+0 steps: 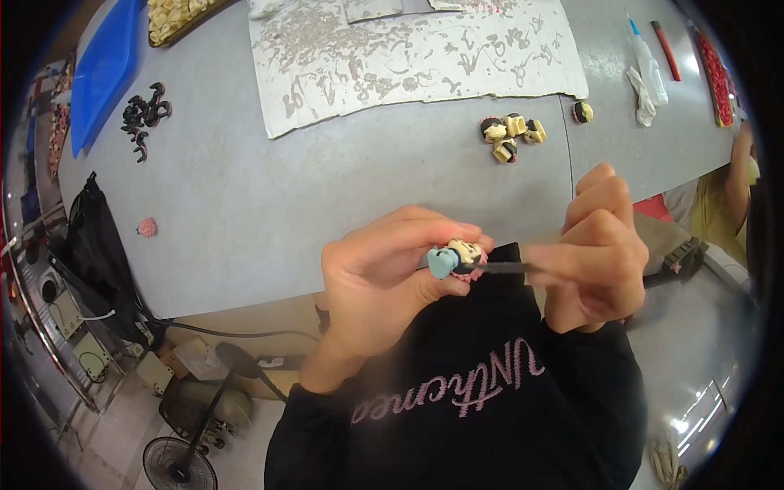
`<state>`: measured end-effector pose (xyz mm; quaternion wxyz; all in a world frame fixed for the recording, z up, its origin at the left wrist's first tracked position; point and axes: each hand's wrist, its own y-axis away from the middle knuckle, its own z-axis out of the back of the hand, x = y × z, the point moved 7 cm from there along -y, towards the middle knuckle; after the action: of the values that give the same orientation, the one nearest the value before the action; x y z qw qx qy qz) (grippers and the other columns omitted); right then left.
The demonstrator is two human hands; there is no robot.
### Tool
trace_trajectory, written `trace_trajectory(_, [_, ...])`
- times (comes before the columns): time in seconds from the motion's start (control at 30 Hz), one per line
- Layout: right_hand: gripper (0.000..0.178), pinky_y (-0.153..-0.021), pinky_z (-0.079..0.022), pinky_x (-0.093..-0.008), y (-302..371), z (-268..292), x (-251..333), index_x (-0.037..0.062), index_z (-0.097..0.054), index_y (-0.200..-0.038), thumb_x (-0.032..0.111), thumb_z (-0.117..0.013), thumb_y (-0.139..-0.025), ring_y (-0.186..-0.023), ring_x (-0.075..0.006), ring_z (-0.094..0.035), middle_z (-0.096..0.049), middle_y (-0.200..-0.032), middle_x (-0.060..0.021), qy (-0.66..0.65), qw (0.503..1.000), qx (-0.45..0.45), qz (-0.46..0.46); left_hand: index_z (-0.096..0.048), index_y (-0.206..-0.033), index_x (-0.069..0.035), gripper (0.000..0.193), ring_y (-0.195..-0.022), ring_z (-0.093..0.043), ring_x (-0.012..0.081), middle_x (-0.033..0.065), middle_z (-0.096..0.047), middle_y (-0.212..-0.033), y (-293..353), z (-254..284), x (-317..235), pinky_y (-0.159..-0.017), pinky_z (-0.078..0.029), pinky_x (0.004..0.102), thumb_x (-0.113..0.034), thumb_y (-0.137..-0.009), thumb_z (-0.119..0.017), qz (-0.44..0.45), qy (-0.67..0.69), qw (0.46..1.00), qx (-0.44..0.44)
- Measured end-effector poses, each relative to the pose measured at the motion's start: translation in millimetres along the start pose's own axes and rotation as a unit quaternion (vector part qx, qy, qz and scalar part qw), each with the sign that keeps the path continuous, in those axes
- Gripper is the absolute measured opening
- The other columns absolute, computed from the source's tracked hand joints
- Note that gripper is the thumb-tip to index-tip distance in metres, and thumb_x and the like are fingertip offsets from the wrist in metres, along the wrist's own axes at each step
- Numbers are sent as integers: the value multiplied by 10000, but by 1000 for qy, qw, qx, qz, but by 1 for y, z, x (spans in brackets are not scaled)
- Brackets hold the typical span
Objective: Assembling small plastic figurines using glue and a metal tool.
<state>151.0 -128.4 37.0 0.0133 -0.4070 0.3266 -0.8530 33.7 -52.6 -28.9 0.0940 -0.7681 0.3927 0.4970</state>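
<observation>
My left hand [367, 278] pinches a small figurine piece [464, 251] between thumb and fingers. Cream, black and pink parts show on it, with a pale blue, heart-like part at its left end. In my right hand [603, 253] is a thin dark tool [504, 267], its kind blurred by motion. The tool's tip meets the right side of the piece, or comes very close; I cannot tell which. Beyond my hands on the grey table lies a cluster of small cream-and-black pieces [513, 128], and a similar single piece [582, 113] sits right of it.
A white sheet [327, 106] smeared with grey covers the far middle. Black curved parts [147, 112], a pink part [147, 227] and a blue tray [90, 106] are at left. A blue-tipped bottle [651, 73] and red pen [666, 51] lie right. Another person's arm [739, 163] shows at far right.
</observation>
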Motion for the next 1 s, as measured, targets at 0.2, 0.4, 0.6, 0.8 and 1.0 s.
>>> trace_trajectory(0.2, [259, -470, -273, -264, -2, 2, -1, 47, -615, -755, 87, -726, -524, -532, -170, -351, -378, -503, 9, 1, 1000, -4, 2, -579, -961, 66, 286, -837, -592, 207, 175, -580, -952, 1, 1, -4, -731, -505, 293, 108, -685, -640, -67, 25, 994, 87])
trace_trajectory(0.4, [222, -475, -284, -264, 1, 12, -2, 44, -615, -769, 76, -724, -579, -540, -171, -366, -403, -531, -2, -44, 996, -65, -43, -586, -915, 30, 304, -771, -592, 202, 185, -575, -907, 5, 2, -6, -730, -505, 329, 127, -638, -667, -139, 44, 989, 29])
trace_trajectory(0.6, [123, -506, -301, -294, 25, -6, 0, 23, -626, -777, 67, -654, -665, -530, -171, -409, -443, -540, -27, -169, 971, -64, -157, -519, -894, -89, 398, -710, -569, 188, 78, -542, -899, 24, 4, -9, -771, -505, 400, 65, -597, -735, -327, -114, 938, 4])
trace_trajectory(0.8, [264, -419, -270, -275, 36, -23, 8, -37, -532, -822, -45, -662, -592, -434, -156, -382, -461, -545, -43, -204, 969, -107, -93, -412, -920, -162, 488, -685, -521, 164, 46, -467, -935, 30, 2, -13, -730, -517, 380, 70, -621, -720, -394, -176, 901, -47])
trace_trajectory(1.0, [317, -394, -240, -256, 34, -28, 8, -44, -503, -843, -73, -664, -571, -405, -139, -358, -457, -536, -44, -175, 979, -84, -59, -384, -909, -166, 502, -696, -509, 161, 42, -452, -943, 33, 6, -9, -675, -523, 348, 66, -621, -723, -410, -195, 889, -60])
